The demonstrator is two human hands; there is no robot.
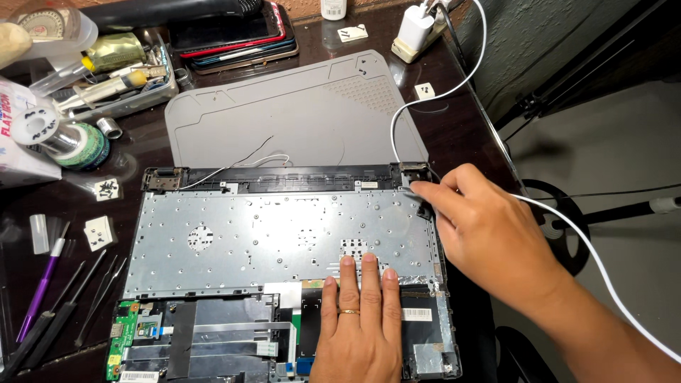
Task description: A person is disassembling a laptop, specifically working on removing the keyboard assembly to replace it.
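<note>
Head view looks down on a dark wooden table (pixel 142 152) where an opened laptop base with a silver metal keyboard backplate (pixel 269 237) lies upside down, its black plastic frame running along the far edge.

The left hand (pixel 358 319) lies flat, palm down, on the near part of the base, fingers straight and close together with the tips touching the silver plate; it bears a gold ring and grasps nothing.

The right hand (pixel 489 230) reaches to the far right corner of the base, at the black metal hinge bracket (pixel 413 170). Its thumb and forefinger are pinched together on a small dark piece right by that bracket; what exactly they pinch I cannot tell.

A white charging cable (pixel 440 92) loops from a white plug adapter (pixel 415 27) at the table's far edge, past the hinge corner and under the right wrist.

Beyond the base lies a grey plastic laptop cover panel (pixel 298 106), with thin white and black wires (pixel 248 162) trailing over it. A green circuit board (pixel 120 340) sits at the base's near left corner. Left of the base rest thin black and purple pry tools (pixel 50 298), and a stack of phones (pixel 234 32) sits at the far side.
</note>
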